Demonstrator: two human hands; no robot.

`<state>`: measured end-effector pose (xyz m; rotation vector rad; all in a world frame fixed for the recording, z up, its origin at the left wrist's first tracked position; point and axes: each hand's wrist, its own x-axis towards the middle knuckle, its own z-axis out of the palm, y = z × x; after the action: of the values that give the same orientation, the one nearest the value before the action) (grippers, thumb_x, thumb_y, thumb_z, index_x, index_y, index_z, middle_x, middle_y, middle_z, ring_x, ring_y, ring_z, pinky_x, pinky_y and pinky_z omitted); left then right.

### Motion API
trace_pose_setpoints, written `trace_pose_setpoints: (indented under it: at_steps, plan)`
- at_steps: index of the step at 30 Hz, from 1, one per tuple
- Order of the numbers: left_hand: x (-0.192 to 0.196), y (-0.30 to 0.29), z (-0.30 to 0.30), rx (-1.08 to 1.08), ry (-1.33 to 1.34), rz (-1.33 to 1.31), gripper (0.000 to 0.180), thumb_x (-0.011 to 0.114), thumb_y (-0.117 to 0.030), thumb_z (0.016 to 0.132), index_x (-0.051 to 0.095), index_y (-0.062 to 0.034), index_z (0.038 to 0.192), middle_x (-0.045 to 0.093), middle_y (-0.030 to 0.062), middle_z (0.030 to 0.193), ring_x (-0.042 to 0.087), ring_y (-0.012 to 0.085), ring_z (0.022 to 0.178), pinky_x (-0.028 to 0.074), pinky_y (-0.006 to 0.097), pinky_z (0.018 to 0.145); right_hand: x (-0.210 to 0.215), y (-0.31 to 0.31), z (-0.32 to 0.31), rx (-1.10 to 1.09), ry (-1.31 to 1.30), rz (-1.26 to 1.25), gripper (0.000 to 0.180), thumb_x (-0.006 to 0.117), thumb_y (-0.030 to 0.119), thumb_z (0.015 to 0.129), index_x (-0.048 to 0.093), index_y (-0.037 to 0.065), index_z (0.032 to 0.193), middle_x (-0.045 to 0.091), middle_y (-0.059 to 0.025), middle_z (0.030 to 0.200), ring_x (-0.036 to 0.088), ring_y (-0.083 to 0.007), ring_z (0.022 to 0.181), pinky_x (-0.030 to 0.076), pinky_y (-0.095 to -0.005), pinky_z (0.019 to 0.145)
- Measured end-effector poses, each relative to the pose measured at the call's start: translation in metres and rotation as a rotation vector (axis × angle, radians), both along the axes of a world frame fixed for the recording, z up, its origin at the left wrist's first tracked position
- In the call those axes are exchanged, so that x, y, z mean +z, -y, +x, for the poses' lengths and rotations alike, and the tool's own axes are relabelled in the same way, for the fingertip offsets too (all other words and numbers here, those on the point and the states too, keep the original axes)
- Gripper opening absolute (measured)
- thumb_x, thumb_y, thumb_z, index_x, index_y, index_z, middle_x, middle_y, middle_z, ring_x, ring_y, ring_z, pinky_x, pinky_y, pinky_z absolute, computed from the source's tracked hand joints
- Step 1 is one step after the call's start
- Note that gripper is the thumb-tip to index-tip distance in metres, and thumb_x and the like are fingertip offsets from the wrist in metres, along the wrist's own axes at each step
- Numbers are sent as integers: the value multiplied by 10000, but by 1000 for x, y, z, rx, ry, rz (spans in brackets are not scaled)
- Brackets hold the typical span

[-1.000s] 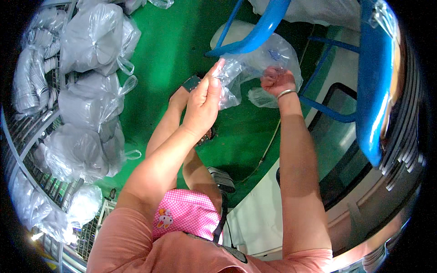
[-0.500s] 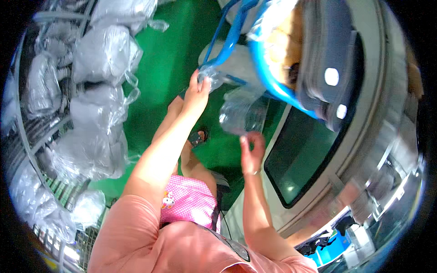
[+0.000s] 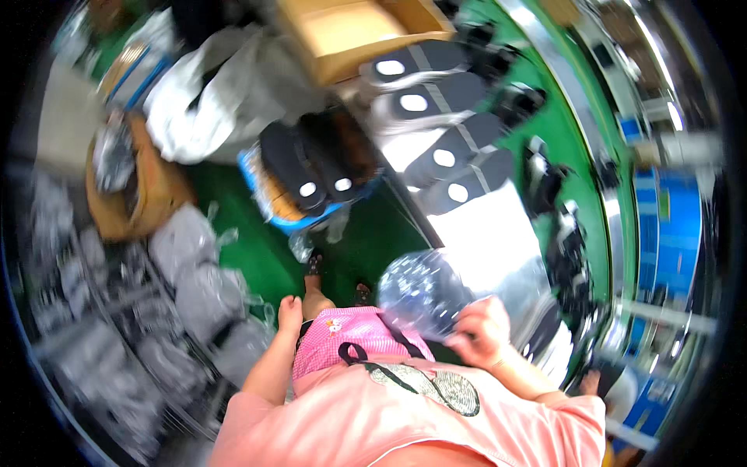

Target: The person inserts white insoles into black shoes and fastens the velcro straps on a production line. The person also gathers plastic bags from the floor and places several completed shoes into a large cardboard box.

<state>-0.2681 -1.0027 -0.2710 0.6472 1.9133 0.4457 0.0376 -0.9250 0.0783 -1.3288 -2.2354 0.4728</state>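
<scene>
A clear plastic bag [image 3: 424,292] puffs out from my right hand [image 3: 482,331], whose fingers are pinched on its edge. The bag is smeared by motion and overlaps the near end of a white tabletop [image 3: 494,233]. My left hand [image 3: 289,313] is curled closed beside my pink checked apron [image 3: 366,331], with nothing visible in it. Dark, long, sole-shaped pieces [image 3: 455,152] with white ovals lie in a row on the table. Two more such dark pieces [image 3: 292,167] rest on a blue-rimmed container [image 3: 284,226] ahead of me.
Several bulging clear bags [image 3: 187,237] sit on a wire rack at left. An open cardboard box [image 3: 323,62] stands at the far end of the table; a brown carton [image 3: 136,194] is far left. Dark items [image 3: 568,241] line the green floor right of the table.
My view has swung right toward the white table. My left hand has drawn back from the blue frame toward my body. The clear bag has come nearer with my right hand.
</scene>
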Motion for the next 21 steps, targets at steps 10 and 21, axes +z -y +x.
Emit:
trace_pose_setpoints:
  at_steps: [10, 21]
  plan:
    - [23, -102, -5, -194, 32, 53, 269, 511, -267, 818, 539, -34, 950, 545, 69, 734, 502, 137, 625, 382, 259, 519, -26, 67, 139, -995, 322, 78, 161, 665, 121, 680, 522, 53, 712, 533, -102, 745, 509, -258, 719, 408, -348, 626]
    - [87, -191, 22, 356, -40, 317, 494, 563, -422, 773, 423, -70, 1090, 481, 13, 850, 452, 102, 697, 368, 260, 534, -16, 28, 85, -514, -339, -555, 289, 576, 126, 769, 524, 13, 1029, 540, -139, 976, 555, -253, 864, 451, -300, 718]
